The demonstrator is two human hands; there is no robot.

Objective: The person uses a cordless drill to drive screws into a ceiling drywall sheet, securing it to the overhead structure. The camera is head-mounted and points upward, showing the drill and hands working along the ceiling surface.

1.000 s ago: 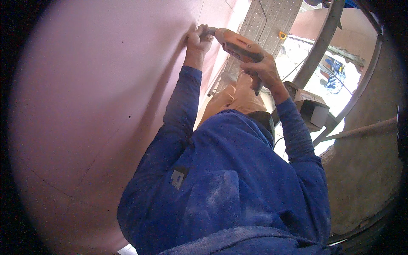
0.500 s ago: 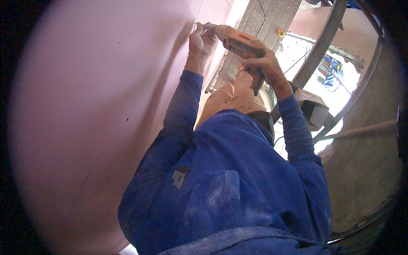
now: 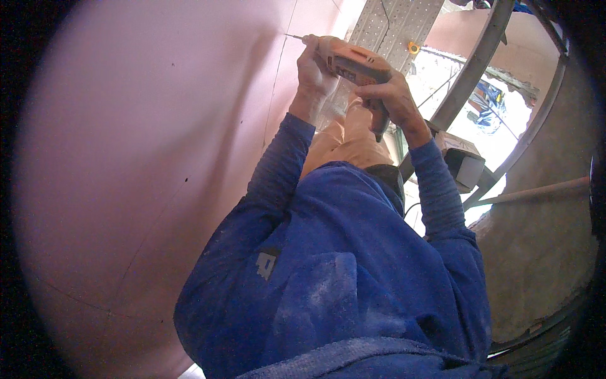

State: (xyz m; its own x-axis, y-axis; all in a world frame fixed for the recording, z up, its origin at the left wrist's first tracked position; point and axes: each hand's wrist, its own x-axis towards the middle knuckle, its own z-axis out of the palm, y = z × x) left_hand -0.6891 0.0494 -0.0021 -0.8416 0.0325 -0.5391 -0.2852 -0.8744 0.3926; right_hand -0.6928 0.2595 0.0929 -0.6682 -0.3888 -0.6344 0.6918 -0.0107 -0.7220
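My right hand (image 3: pixel 394 101) is wrapped around the rear grip of an orange-and-black power drill (image 3: pixel 358 62), with the handle hanging down below my palm. My left hand (image 3: pixel 314 74) is at the front of the same tool, its fingers curled about the nose and partly hidden, so the two hands are a little apart with the drill's body bridging them. The drill points away to the left, and a thin shaft (image 3: pixel 294 36) sticks out past my left fingertips toward the pink wall panel (image 3: pixel 145 126). Its tip is at a thin dark line (image 3: pixel 274 85) on the panel; I cannot tell whether it touches the surface. The panel fills everything left of my left hand, with shadows across it. Beyond my hands is a perforated metal plank (image 3: pixel 404 19), and a small yellow object (image 3: pixel 413 48) sits near its edge, past my right hand. To the right of that hand a curved metal bar (image 3: pixel 475 72) rises, and just beside my right wrist is a box (image 3: pixel 469 169), dark and pale. My tan trousers (image 3: pixel 344 144) show below and between both hands.
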